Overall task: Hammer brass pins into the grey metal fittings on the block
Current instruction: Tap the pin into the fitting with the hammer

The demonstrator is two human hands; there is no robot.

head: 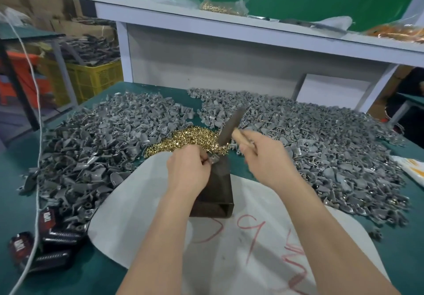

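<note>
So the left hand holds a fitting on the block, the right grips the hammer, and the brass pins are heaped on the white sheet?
Not the sheet: the head view shows the brass pins heaped on the green table beyond the block. The left hand does hold a fitting on the block, and the right hand grips the hammer.

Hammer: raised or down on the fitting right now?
Raised. The hammer hangs blurred, clear of the grey fitting that the left hand pinches on the block; the right hand grips its wooden handle.

Brass-gold pins point(187, 139) heap between grey fittings point(96, 143) on a teal table point(13, 203), beside a dark block point(216, 189).
</note>
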